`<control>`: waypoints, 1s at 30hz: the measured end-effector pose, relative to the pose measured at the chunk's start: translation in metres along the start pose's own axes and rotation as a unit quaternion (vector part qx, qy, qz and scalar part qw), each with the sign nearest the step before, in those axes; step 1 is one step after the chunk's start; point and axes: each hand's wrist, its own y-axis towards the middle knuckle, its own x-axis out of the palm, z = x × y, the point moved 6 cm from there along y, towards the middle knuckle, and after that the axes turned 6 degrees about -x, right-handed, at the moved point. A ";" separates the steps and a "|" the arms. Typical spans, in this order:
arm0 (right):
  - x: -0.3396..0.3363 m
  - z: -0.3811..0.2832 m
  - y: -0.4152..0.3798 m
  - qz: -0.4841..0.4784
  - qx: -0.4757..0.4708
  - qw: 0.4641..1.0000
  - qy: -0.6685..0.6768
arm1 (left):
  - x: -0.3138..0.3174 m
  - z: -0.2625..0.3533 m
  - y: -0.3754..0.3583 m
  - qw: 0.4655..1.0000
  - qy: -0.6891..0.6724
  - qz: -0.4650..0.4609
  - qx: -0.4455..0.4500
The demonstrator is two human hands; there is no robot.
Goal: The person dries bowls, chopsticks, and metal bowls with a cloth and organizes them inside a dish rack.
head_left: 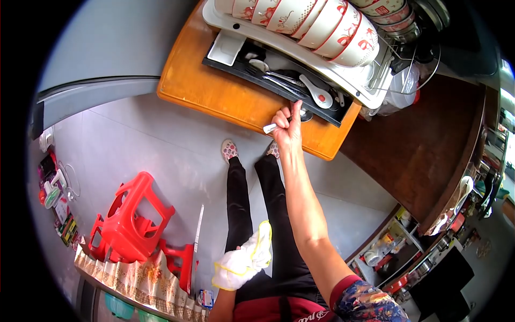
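Observation:
My right hand point(288, 126) reaches to the front edge of a black cutlery tray point(230, 67) on an orange table point(214, 94). It is closed on a white spoon; the spoon's handle end point(270, 128) sticks out to the left of my fingers. More white spoons point(316, 94) and metal cutlery lie in the tray. Low by my hip, my left hand is wrapped in a white and yellow cloth point(244, 260) and hidden under it; only the forearm point(222, 307) shows.
Behind the tray, a white dish rack point(375, 94) holds a row of red-patterned bowls point(322, 24). A brown counter point(429, 145) adjoins the table on the right. Red plastic stools point(129, 214) stand on the grey tiled floor at left, with cluttered shelves point(397, 249) at lower right.

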 end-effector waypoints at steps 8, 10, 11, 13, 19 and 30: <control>0.019 -0.047 -0.105 0.135 -0.041 0.822 -0.552 | -0.005 0.006 0.000 0.999 0.039 0.004 0.026; 0.049 -0.061 -0.102 0.020 -0.169 0.685 -0.708 | -0.001 0.004 0.001 1.000 0.007 0.009 0.019; 0.067 -0.064 -0.099 -0.022 -0.258 0.619 -0.741 | 0.000 0.004 0.000 1.000 -0.005 0.010 0.017; 0.092 -0.067 -0.079 -0.071 -0.316 0.473 -0.819 | 0.004 0.002 0.001 1.000 -0.021 0.014 0.012; 0.116 -0.039 -0.005 -0.186 -0.401 0.258 -0.859 | 0.011 0.000 0.001 0.999 -0.044 0.017 0.008; 0.069 -0.041 -0.064 -0.104 -0.305 0.521 -0.791 | 0.018 0.003 0.006 0.997 -0.076 0.017 -0.003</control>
